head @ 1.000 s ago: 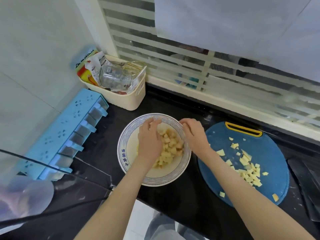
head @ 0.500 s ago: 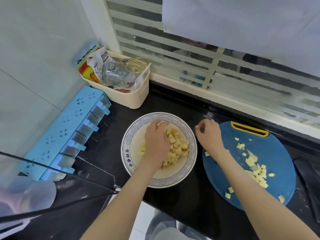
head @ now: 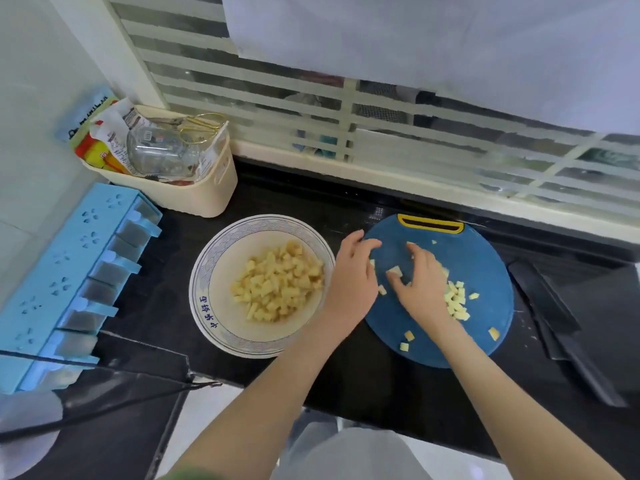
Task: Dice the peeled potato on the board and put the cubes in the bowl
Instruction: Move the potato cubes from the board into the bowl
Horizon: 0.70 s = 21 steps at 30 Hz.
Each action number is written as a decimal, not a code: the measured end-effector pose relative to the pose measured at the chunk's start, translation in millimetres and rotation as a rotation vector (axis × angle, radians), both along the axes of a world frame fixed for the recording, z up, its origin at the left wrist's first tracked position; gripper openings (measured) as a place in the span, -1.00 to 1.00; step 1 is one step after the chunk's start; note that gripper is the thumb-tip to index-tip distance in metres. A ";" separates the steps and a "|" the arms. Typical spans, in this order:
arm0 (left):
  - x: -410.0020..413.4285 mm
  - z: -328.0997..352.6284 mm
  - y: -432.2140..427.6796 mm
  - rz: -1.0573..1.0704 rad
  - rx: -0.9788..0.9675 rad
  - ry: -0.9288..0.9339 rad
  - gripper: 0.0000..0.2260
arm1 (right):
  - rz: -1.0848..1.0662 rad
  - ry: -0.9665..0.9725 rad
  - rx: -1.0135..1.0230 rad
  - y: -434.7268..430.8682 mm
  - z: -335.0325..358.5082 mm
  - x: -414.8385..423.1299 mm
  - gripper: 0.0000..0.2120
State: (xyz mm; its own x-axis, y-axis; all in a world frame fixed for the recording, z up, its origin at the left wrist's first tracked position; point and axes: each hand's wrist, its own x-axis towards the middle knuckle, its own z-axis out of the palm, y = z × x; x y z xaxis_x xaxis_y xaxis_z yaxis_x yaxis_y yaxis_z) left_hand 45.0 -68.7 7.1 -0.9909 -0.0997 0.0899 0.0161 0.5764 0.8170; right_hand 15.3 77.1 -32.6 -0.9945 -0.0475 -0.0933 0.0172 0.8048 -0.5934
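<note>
Left hand (head: 353, 271), right hand (head: 420, 289) at board (head: 485, 265); cubes (head: 277, 285) in bowl (head: 221, 251).

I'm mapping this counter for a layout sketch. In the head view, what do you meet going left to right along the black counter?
Blue rack → bowl → left hand → right hand → loose potato cubes. The board lies under both hands, so it is left out.

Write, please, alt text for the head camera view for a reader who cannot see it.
A person's left hand and right hand reach onto a round blue cutting board scattered with potato cubes. Left of it, on a black counter, a patterned bowl holds a heap of cubes.
</note>
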 end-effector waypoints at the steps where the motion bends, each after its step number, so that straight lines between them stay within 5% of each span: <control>1: 0.0 -9.6 18.0 -0.075 -0.002 -0.056 -0.62 | -0.069 -0.034 0.045 24.5 -7.1 9.6 -0.29; 4: 1.1 -45.2 46.8 -0.162 -0.176 -0.178 -0.55 | -0.115 -0.133 0.184 79.5 -25.2 42.6 -0.02; 7: -1.3 -68.2 63.7 -0.169 -0.352 -0.232 -0.54 | -0.023 -0.196 0.309 106.2 -45.5 68.9 0.04; 15: -10.3 -98.4 75.5 -0.061 -0.414 -0.207 -0.45 | 0.081 0.071 0.315 90.1 -69.7 22.8 -0.26; 21: -22.6 -95.2 85.9 0.064 -0.224 -0.181 -0.44 | 0.279 0.307 0.305 78.6 -72.2 -15.1 -0.58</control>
State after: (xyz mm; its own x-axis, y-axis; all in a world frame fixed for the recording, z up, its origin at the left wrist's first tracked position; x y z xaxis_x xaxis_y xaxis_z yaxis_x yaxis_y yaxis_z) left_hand 22.4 17.2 -88.0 -0.9853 -0.1597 -0.0612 -0.1603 0.7377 0.6558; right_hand 0.2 155.7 -104.8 -0.9315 -0.3313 0.1500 -0.3612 0.8910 -0.2749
